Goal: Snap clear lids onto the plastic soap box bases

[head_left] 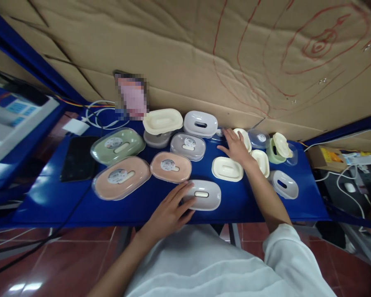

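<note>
My left hand [174,206] holds the left end of a grey oval box [208,202] near the table's front edge, fingers over its corner and side. A pale insert shows in the slot on the box's top. Farther back, my right hand [235,144] is stretched forward with fingers apart. It reaches by a clear plastic lid [219,134] with a round label; whether it touches the lid is unclear. A cream oval lid [227,169] lies just in front of that hand. Two more cream pieces, a back one [245,138] and a nearer one [261,163], are partly hidden by the hand and forearm.
On the blue table [160,210] stand pink [130,187], green [126,154] and grey [188,153] labelled boxes. To the right are a green box [275,153] and a grey slotted lid [284,184]. A black tablet-like slab [77,159] and white cables lie left. A cardboard wall [179,53] rises behind.
</note>
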{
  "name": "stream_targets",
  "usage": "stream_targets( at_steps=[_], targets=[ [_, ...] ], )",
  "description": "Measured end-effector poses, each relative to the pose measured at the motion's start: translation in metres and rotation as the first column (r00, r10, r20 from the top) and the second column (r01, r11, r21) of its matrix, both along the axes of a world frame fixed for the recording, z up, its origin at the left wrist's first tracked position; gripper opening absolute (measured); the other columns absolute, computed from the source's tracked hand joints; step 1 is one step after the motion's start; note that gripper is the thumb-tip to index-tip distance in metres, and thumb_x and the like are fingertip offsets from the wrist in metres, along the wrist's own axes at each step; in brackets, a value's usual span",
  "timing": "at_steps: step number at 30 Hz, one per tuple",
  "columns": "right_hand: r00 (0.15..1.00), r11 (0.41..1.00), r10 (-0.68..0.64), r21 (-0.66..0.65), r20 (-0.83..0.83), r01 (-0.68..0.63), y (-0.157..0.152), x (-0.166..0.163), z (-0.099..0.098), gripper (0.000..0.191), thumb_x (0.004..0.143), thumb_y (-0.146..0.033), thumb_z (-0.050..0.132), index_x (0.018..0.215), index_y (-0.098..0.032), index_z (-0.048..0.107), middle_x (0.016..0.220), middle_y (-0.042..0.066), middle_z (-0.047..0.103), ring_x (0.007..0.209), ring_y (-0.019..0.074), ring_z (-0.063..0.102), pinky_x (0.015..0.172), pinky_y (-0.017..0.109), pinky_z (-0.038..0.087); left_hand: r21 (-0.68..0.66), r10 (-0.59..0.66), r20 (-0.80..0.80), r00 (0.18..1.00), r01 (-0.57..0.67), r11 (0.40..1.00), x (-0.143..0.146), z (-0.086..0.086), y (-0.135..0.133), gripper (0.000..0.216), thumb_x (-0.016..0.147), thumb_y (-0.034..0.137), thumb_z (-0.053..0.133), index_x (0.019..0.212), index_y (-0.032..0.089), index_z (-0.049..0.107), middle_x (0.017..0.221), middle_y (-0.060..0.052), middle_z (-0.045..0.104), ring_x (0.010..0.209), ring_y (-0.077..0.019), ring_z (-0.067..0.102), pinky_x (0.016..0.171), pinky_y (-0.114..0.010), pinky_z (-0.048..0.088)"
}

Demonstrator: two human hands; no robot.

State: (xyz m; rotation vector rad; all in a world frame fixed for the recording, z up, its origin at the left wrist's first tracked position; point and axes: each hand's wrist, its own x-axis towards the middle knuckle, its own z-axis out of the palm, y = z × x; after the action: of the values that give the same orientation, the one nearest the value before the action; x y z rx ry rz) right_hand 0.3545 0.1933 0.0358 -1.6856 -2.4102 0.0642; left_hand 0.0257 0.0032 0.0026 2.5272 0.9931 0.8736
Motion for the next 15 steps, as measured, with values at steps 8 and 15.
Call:
stream_targets(
  at_steps=[8,15],
  targets=[
    [0.985,0.999,0.040,-0.028,-0.169,-0.046,-0.025,0.012,0.009,0.061,0.096,-0.053,0.074,0.145,-0.019,0.062,0.146,0.018,0.061,0.139,0.0367,0.058,0.117,0.057,0.048,-0.093,-0.015,0.058,0.998,0.021,0.995,0.001,-0.001,0.000,0.030,0.099,0.018,0.068,0.129,0.019,0.067,0.170,-0.021,0.041,0.156,-0.0376,0.046,0.117,-0.054,0.057],
    [0.949,0.995,0.096,0.049,-0.301,-0.085,-0.152,-0.002,0.030,0.056,0.104,-0.039,0.067,0.158,-0.033,0.054,0.160,0.012,0.052,0.152,0.0333,0.049,0.126,0.057,0.044,-0.286,0.032,0.053,0.998,-0.016,0.958,0.001,0.000,0.001,0.040,0.096,0.017,0.073,0.135,0.019,0.063,0.178,-0.021,0.021,0.159,-0.0384,0.041,0.117,-0.048,0.057]
  ],
)
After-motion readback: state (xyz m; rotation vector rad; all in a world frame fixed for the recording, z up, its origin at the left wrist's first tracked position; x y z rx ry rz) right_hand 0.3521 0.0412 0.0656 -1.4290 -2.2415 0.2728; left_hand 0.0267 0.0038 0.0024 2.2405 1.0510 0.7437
